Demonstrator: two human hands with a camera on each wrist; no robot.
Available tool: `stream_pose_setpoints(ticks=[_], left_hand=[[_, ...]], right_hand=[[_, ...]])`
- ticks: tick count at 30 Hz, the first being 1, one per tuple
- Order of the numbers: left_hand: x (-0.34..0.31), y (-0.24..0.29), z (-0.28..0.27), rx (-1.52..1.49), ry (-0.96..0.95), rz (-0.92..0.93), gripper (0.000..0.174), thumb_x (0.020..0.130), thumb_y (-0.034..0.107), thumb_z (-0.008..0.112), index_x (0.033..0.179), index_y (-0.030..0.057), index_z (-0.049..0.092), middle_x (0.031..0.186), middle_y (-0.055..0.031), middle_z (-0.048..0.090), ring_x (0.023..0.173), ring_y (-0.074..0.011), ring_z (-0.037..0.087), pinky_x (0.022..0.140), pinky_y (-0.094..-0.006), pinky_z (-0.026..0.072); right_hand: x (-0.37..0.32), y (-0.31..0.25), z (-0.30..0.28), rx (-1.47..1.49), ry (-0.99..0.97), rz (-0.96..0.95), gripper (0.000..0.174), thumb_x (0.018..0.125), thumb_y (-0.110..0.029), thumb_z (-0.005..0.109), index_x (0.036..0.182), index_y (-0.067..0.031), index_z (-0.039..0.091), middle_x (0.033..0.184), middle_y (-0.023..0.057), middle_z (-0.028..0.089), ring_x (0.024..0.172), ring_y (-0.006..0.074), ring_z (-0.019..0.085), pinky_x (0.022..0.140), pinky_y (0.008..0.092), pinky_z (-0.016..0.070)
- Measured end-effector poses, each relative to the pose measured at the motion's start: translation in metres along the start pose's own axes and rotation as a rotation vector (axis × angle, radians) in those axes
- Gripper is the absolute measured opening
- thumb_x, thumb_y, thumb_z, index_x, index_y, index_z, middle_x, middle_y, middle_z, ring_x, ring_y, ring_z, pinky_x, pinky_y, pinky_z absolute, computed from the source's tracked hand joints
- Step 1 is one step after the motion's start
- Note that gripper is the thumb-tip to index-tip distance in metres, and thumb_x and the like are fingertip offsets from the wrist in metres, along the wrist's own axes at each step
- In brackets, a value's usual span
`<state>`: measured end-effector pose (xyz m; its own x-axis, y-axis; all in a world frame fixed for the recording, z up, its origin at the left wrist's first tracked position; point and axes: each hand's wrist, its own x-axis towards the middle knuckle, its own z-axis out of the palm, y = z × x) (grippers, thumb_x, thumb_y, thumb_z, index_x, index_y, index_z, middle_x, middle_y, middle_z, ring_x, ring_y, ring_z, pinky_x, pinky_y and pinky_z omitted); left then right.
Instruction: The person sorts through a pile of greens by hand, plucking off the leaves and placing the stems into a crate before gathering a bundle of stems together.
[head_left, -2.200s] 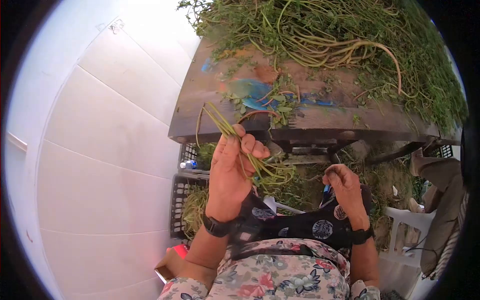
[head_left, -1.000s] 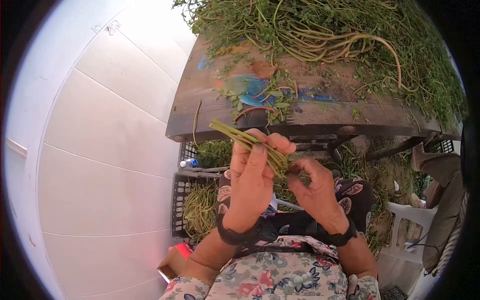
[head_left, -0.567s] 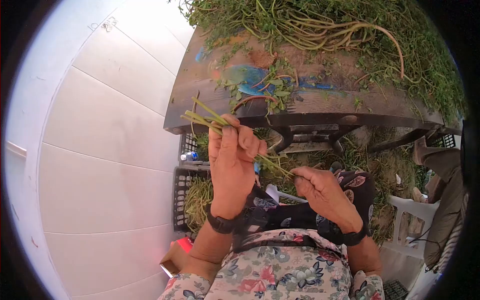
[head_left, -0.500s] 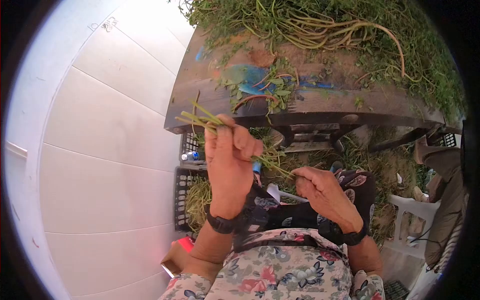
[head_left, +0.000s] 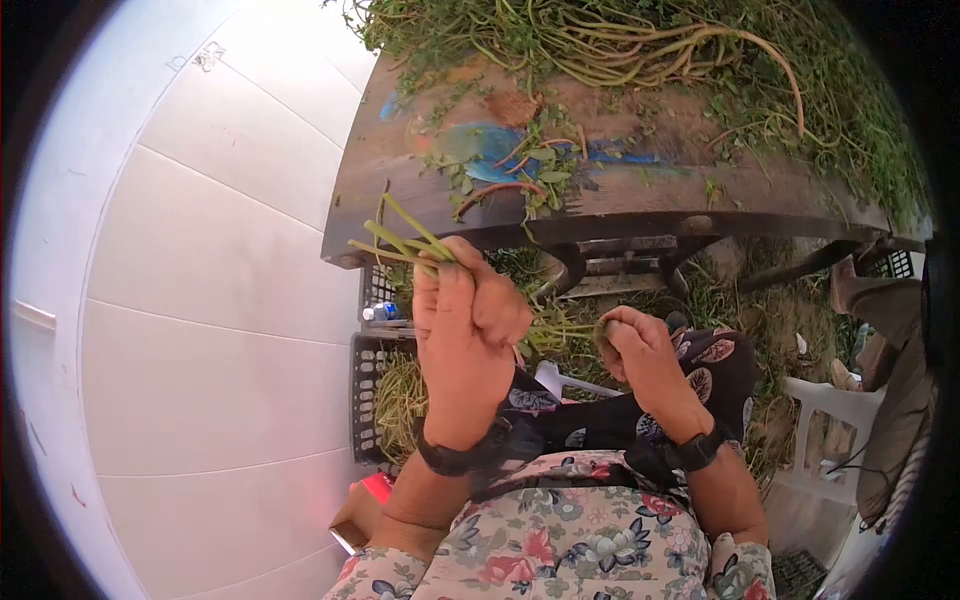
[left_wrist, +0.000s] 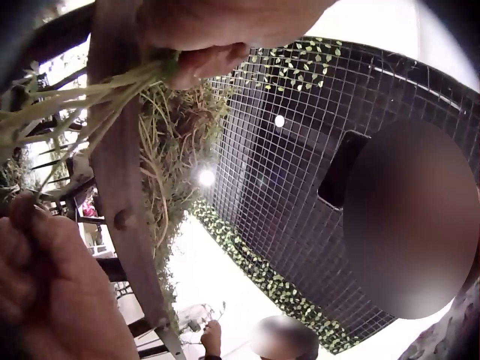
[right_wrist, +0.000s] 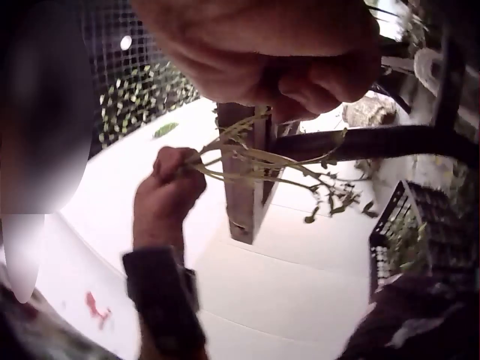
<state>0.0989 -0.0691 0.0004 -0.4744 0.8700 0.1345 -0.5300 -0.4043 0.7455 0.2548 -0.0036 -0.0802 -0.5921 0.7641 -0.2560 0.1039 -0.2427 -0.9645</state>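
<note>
My left hand (head_left: 465,330) grips a small bunch of green plant stems (head_left: 405,240) in front of the table edge. Their bare ends poke out past the thumb to the upper left, and the thinner ends trail out to the right. With curled fingers, my right hand (head_left: 645,360) pinches the tip of a thin stem from that bunch, a little way to the right over the lap. In the right wrist view, the stems (right_wrist: 262,161) fan out from the left hand (right_wrist: 166,199) toward small leaves. The left wrist view shows the right hand (left_wrist: 60,292) below the spread stems (left_wrist: 105,97).
A big heap of leafy stems (head_left: 640,45) covers the back of the wooden table (head_left: 640,195), with loose scraps nearer its front. A black crate (head_left: 362,400) holding stems stands at lower left beside the white wall (head_left: 220,370). A white plastic chair (head_left: 820,430) stands at right.
The right hand came up from the lap to the bunch, took hold of stem tips, and has drawn slightly right and up. The left hand still grips the bunch.
</note>
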Motion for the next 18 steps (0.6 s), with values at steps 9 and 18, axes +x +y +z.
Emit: stream_pose_setpoints(ticks=[9,18], left_hand=[[0.014,0.027,-0.008,-0.05,0.034,0.073,0.013,0.097,0.023,0.04,0.097,0.0117,0.045,0.06,0.0045,0.03,0.048,-0.0063,0.025,0.043,-0.0217,0.0243],[0.018,0.02,-0.021,-0.364,0.033,-0.122,0.015,0.097,0.023,0.037,0.094,0.0113,0.046,0.059,0.0051,0.03,0.048,-0.006,0.025,0.043,-0.022,0.023]], right_hand=[[0.014,0.052,-0.052,0.639,0.018,0.163,0.009,0.085,-0.009,0.051,0.092,-0.0069,0.056,0.08,0.0033,0.059,0.07,0.0133,0.057,0.053,0.027,0.046],[-0.002,-0.015,-0.024,0.486,-0.21,0.103,0.012,0.084,-0.011,0.057,0.094,-0.0056,0.059,0.081,0.0,0.058,0.068,0.009,0.055,0.055,0.0212,0.0456]])
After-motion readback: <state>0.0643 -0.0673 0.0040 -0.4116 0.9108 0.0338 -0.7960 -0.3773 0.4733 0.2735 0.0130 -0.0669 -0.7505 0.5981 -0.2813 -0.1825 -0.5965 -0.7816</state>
